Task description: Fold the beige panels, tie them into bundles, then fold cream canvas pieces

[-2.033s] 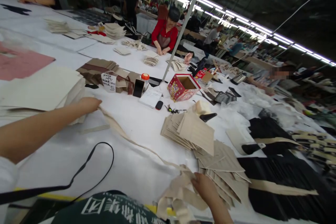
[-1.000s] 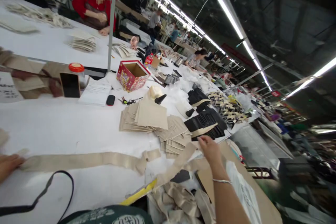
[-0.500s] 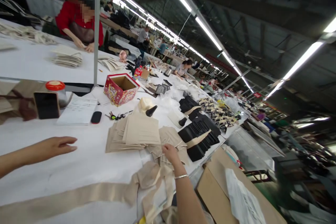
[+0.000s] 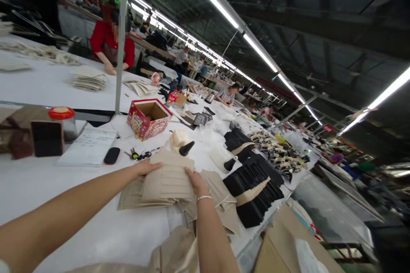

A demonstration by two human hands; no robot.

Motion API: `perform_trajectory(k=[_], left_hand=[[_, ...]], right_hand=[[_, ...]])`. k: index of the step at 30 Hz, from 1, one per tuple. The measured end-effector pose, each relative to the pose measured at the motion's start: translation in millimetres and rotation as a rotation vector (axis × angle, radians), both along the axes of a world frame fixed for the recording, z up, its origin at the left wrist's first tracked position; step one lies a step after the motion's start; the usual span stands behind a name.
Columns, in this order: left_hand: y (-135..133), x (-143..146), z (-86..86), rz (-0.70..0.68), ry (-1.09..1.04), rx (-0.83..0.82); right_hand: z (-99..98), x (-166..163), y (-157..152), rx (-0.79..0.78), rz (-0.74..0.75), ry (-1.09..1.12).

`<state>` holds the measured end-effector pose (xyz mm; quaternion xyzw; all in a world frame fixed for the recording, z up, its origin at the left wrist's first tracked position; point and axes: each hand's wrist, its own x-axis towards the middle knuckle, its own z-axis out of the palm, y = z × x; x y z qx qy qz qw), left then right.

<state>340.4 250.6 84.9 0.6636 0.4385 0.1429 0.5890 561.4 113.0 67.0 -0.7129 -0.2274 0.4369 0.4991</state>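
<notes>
A stack of flat beige pieces point(image 4: 169, 185) lies on the white table, fanned out at its lower left. My left hand point(image 4: 147, 167) grips its upper left edge, one digit lying across the top piece. My right hand point(image 4: 196, 180), with a bracelet at the wrist, holds the opposite edge. The fingers under or behind the edges are hidden. Right of that hand, more beige pieces point(image 4: 221, 192) lie loosely overlapped. A crumpled beige fabric strip point(image 4: 176, 245) rests in front, partly covered by my right forearm.
Black pieces point(image 4: 253, 196) lie in rows at the right. White bottles with black tips point(image 4: 181, 141), a red box point(image 4: 149, 121), keys point(image 4: 136, 153), a black mouse-like object point(image 4: 112, 155), papers point(image 4: 91, 145) and a red-lidded jar point(image 4: 65, 123) stand beyond. A metal post point(image 4: 121, 51) rises behind.
My left hand has come from the bare table at left to the stack's left edge. My right hand has moved from the loose pieces to the stack's right edge. The view has shifted slightly.
</notes>
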Motion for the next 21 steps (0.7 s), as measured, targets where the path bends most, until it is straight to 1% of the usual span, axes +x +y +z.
perform_trajectory(k=[2,4,7,9,12,14,16,17,19,21], left_hand=[[-3.5,4.8,-4.7,0.003,-0.046,-0.054],[-5.4,4.3,-7.3,0.034,-0.077,-0.095],[-6.0,-0.6,-8.8,0.077,-0.133,-0.158],[-6.0,-3.5,-8.5,0.097,-0.176,-0.182],[-7.0,-10.2,-4.3,0.127,-0.233,-0.18],[-8.8,-22.7,2.5,0.162,-0.271,-0.14],[-11.4,-47.5,12.7,0.213,-0.273,-0.047],[-13.0,-65.0,18.5,0.24,-0.249,0.015],[-17.1,-108.8,28.8,0.278,-0.156,0.142],[-23.2,-159.0,33.0,0.307,-0.049,0.238]], right_hand=[[-0.6,-0.4,0.2,0.025,-0.017,0.044],[1.9,-2.7,-0.7,0.039,-0.01,0.122],[8.7,-11.3,-0.4,0.07,0.045,0.271],[14.2,-19.5,1.5,0.102,0.092,0.333],[26.0,-33.6,4.4,0.202,0.169,0.331],[38.1,-46.4,4.1,0.296,0.22,0.277],[53.0,-64.7,1.1,0.368,0.257,0.173],[60.3,-76.4,-1.3,0.396,0.272,0.097],[71.2,-104.5,-7.3,0.45,0.294,-0.081],[71.4,-136.8,-13.6,0.5,0.326,-0.217]])
